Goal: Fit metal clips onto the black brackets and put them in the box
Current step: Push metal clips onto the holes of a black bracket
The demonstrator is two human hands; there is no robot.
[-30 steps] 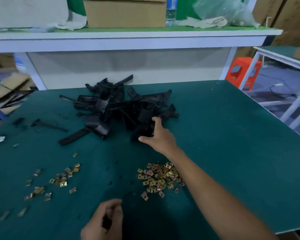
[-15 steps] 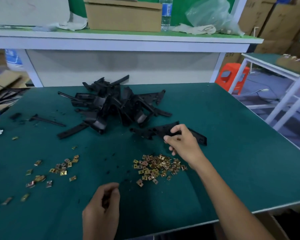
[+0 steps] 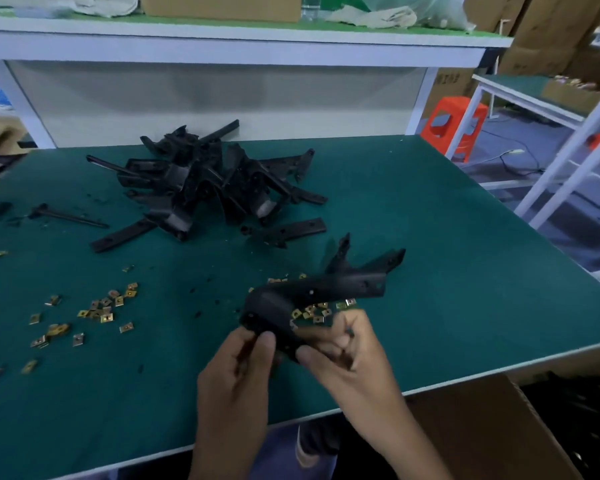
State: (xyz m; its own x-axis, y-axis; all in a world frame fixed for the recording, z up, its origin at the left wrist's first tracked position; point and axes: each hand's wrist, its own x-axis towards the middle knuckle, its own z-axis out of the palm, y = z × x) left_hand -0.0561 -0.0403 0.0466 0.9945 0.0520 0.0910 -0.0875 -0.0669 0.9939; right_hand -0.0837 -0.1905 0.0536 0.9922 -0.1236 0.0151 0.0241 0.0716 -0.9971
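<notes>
A long black bracket (image 3: 326, 292) is lifted above the green table (image 3: 430, 271), held at its near end by both hands. My left hand (image 3: 239, 372) pinches that end from the left; whether a clip sits between its fingers is hidden. My right hand (image 3: 347, 351) grips the same end from the right. Under the bracket lies a heap of gold metal clips (image 3: 312, 311). A second scatter of clips (image 3: 97, 310) lies to the left. The pile of black brackets (image 3: 208, 181) sits at the back of the table. An open cardboard box (image 3: 492, 431) stands below the table's front right edge.
A single bracket (image 3: 288, 232) and a thin black strip (image 3: 66, 216) lie loose near the pile. A raised shelf (image 3: 222, 46) with a carton and cloths runs behind the table. An orange stool (image 3: 454, 126) and white table frames stand to the right.
My right hand pulled a bracket from the pile, carried it toward me and lifted it over the clips. My left hand rose from the front edge and took hold of its near end.
</notes>
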